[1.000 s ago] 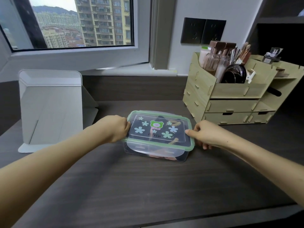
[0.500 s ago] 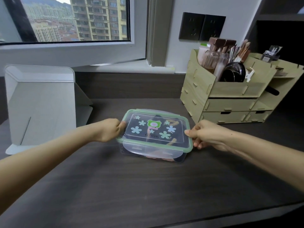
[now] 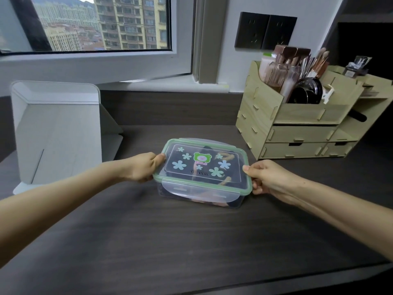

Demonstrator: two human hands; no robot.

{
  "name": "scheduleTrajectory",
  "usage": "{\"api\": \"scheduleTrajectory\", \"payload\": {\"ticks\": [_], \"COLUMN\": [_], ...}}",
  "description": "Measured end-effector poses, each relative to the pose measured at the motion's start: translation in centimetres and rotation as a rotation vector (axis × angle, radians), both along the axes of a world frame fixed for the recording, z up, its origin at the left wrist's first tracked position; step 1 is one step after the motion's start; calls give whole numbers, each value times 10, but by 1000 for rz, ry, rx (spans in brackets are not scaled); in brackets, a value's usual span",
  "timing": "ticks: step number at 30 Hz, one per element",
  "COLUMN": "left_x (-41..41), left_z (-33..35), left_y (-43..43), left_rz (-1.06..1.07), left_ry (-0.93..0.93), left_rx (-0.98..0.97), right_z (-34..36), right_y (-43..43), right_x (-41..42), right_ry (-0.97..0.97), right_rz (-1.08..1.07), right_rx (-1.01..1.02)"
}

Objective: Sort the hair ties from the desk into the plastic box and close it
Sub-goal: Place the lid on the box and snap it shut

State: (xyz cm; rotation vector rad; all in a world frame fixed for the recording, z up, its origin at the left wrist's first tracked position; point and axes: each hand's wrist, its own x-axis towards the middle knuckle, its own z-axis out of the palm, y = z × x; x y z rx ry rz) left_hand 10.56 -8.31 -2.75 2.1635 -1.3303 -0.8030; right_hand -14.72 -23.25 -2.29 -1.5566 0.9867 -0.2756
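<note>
Four latch flaps need pressing down, and the near one (image 3: 198,191) looks unsnapped — thumbs belong there first. Both hands grip the plastic box (image 3: 203,174) at mid-desk: left hand (image 3: 143,167) and right hand (image 3: 268,179) have fingers clamped on its short ends. Dark hair ties (image 3: 223,159) show through the lid; beyond stands a wooden organizer (image 3: 297,126).

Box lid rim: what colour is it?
Pale green, on the clear lid; the head view shows it.
</note>
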Motion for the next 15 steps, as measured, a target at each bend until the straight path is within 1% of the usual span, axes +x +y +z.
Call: {"api": "scheduleTrajectory", "payload": {"ticks": [4, 7, 10, 11, 12, 13, 14, 15], "left_x": [-2, -4, -5, -5, -3, -1, 1, 2], "left_z": [0, 0, -2, -3, -4, -4, -3, -1], "left_y": [1, 2, 8, 10, 10, 9, 7, 5], "left_rz": [18, 24, -29, -32, -32, -27, -15, -5], "left_ry": [34, 85, 133, 123, 81, 24, -39, -117], "left_rx": [15, 29, -6, -7, 5, 27, 46, 56], "right_z": [-2, 2, 13, 19, 25, 32, 38, 43], "right_y": [-2, -6, -13, -16, -19, -23, -26, -30], "right_x": [0, 2, 7, 8, 10, 12, 15, 18], "right_ry": [1, 176, 332, 405, 506, 629, 737, 794], "right_rz": [13, 88, 166, 219, 288, 355, 401, 413], "right_rx": [-41, -159, -199, -230, -285, -386, -536, -709]}}
